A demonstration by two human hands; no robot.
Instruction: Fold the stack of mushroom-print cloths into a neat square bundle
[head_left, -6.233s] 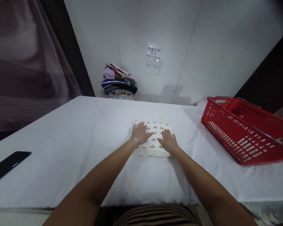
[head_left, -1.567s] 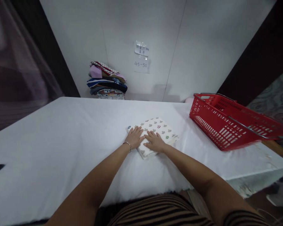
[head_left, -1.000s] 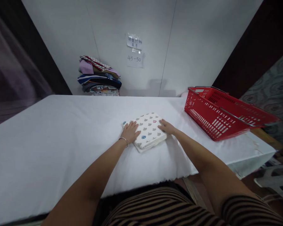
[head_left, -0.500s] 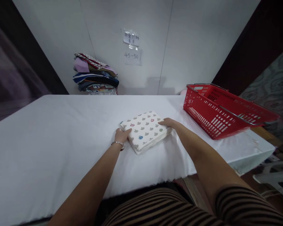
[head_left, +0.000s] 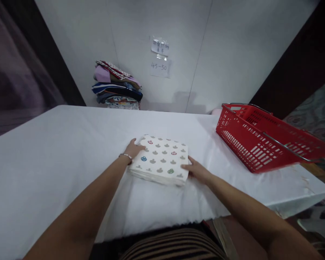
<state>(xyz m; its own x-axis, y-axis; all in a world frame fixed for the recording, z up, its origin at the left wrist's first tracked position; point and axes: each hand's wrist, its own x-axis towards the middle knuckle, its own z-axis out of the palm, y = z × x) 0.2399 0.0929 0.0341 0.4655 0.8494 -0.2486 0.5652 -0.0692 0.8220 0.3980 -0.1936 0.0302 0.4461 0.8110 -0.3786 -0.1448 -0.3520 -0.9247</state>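
Observation:
A folded white cloth (head_left: 162,160), printed with grey, red, blue and green mushroom shapes, lies flat near the front edge of the table. My left hand (head_left: 134,148), with a silver bracelet at the wrist, grips its left side, thumb on top. On the opposite side, my right hand (head_left: 196,169) holds the right edge, its thumb over the top and its other fingers partly hidden beside the cloth. Several folded layers show along the near edge.
A red plastic basket (head_left: 241,139) with metal handles stands at the table's right end. Behind the white-covered table (head_left: 70,144), a stack of folded fabrics (head_left: 117,86) rises at the back left. Paper signs (head_left: 160,66) hang on the wall.
Both hands have turned the folded cloth so its near edge now faces me more squarely. My right hand has come nearer to me, and the view has shifted slightly left.

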